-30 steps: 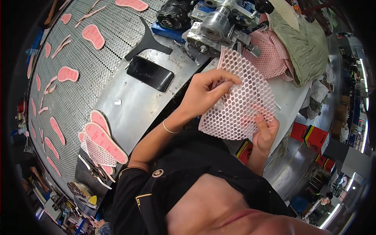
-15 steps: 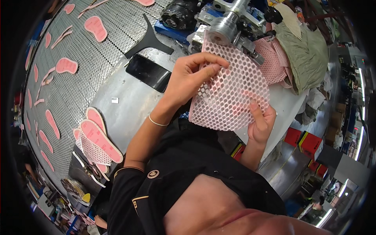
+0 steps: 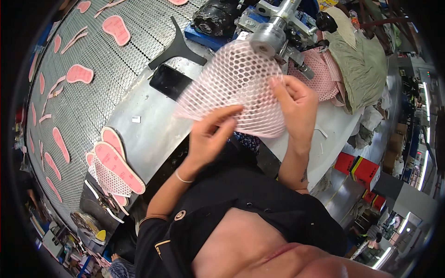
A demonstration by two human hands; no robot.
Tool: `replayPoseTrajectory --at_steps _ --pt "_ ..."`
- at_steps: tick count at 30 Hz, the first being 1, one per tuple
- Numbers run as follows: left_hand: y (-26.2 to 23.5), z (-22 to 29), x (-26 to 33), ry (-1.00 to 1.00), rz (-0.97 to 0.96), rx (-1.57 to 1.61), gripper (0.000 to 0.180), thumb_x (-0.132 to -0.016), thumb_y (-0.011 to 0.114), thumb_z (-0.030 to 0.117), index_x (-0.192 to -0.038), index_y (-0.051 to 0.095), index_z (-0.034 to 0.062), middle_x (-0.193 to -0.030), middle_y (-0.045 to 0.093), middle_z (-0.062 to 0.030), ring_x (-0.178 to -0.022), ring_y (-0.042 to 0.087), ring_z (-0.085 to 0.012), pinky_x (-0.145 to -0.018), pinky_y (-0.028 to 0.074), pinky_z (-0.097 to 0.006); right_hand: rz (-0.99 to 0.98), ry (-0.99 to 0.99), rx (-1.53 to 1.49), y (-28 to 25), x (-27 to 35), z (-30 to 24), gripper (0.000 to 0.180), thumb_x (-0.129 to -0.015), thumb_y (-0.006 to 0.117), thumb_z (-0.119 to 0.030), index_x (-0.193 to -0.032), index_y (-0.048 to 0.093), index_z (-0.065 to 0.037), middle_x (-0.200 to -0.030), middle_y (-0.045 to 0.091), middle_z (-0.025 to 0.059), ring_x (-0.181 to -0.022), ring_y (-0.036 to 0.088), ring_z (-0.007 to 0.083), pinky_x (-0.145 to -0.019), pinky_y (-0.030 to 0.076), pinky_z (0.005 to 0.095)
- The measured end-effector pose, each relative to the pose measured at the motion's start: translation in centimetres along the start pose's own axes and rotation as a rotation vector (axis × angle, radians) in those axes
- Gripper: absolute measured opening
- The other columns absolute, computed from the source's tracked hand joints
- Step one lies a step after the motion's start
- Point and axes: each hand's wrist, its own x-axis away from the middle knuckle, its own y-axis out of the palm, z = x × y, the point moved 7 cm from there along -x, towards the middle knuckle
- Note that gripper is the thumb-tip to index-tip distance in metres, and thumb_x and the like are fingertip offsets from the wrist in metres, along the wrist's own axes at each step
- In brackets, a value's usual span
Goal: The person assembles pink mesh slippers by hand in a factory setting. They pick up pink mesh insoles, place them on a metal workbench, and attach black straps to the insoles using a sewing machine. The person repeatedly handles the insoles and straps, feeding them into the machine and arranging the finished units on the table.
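Note:
A pale pink mesh fabric piece (image 3: 232,88) with large holes is spread below the round metal wheel of a machine (image 3: 269,39); its top reaches the wheel, and its left side is smeared by motion. My left hand (image 3: 208,139) has thumb and index finger closed at the lower part of the mesh. At the mesh's right edge, just below the wheel, my right hand (image 3: 299,106) pinches the fabric. Behind my right hand, more pink mesh pieces (image 3: 313,74) lie beside an olive-green cloth (image 3: 359,69).
To the left runs a grey slatted conveyor (image 3: 106,65) with pink insoles (image 3: 79,73) and straps. A black phone (image 3: 169,81), partly under the mesh, lies on the metal table (image 3: 153,125). Shoe soles (image 3: 119,167) are stacked at the table's left edge. Red boxes (image 3: 359,167) stand at right.
The mesh has turned and spread out leftward over part of the phone. My left hand has moved down toward me, while my right hand has risen to the edge near the wheel.

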Motion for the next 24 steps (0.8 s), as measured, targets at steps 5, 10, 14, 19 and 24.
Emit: replayPoseTrajectory --at_steps 5,10,14,19,24 --pt "4.4 -1.3 0.3 0.29 -0.237 -0.048 0.076 -0.084 0.059 0.003 -0.147 0.016 -0.0026 -0.152 0.021 -0.0178 -0.14 0.022 -0.0258 -0.114 0.021 -0.037 0.202 -0.191 0.256 -3.4 0.7 -1.3 0.014 -0.087 0.066 -0.005 -0.098 0.067 0.004 -0.075 0.065 -0.0005 -0.065 0.055 0.0013 -0.056 0.041 0.0157" --pt "4.7 -1.0 -0.4 0.415 -0.125 -0.065 0.086 -0.084 0.056 0.01 -0.15 0.001 -0.002 -0.157 0.005 -0.0176 -0.145 0.01 -0.0288 -0.117 0.011 -0.042 0.226 -0.253 0.224 -2.5 0.8 -2.4 0.016 -0.087 0.066 -0.005 -0.1 0.067 0.003 -0.075 0.067 0.0033 -0.067 0.06 0.0048 -0.062 0.046 0.0187" --pt "2.0 -1.8 -1.1 0.374 -0.002 0.065 0.085 -0.084 0.053 0.012 -0.148 0.001 -0.0062 -0.156 0.003 -0.0215 -0.145 0.006 -0.0287 -0.117 0.008 -0.038 0.145 -0.333 0.264 -1.1 1.2 -3.7 0.013 -0.087 0.064 -0.003 -0.097 0.067 0.004 -0.075 0.068 0.0062 -0.069 0.062 0.0072 -0.065 0.049 0.0203" --pt "-3.2 -1.3 -0.9 0.441 0.174 0.055 0.082 -0.089 0.054 0.028 -0.149 0.008 -0.0048 -0.157 0.009 -0.0188 -0.145 0.01 -0.0273 -0.117 0.01 -0.039 -0.139 -0.476 0.359 0.9 1.4 -8.3 0.014 -0.091 0.058 -0.003 -0.096 0.066 0.008 -0.078 0.067 0.0109 -0.069 0.063 0.0123 -0.065 0.05 0.0227" --pt "-10.4 0.7 -1.4 0.515 0.374 0.017 0.076 -0.091 0.053 0.035 -0.146 0.021 -0.0057 -0.153 0.023 -0.0192 -0.141 0.024 -0.0292 -0.115 0.018 -0.04 -0.237 -0.618 0.578 3.4 -2.0 -14.9 0.017 -0.092 0.056 -0.006 -0.093 0.068 0.006 -0.073 0.066 0.0075 -0.067 0.061 0.0097 -0.064 0.049 0.0212"
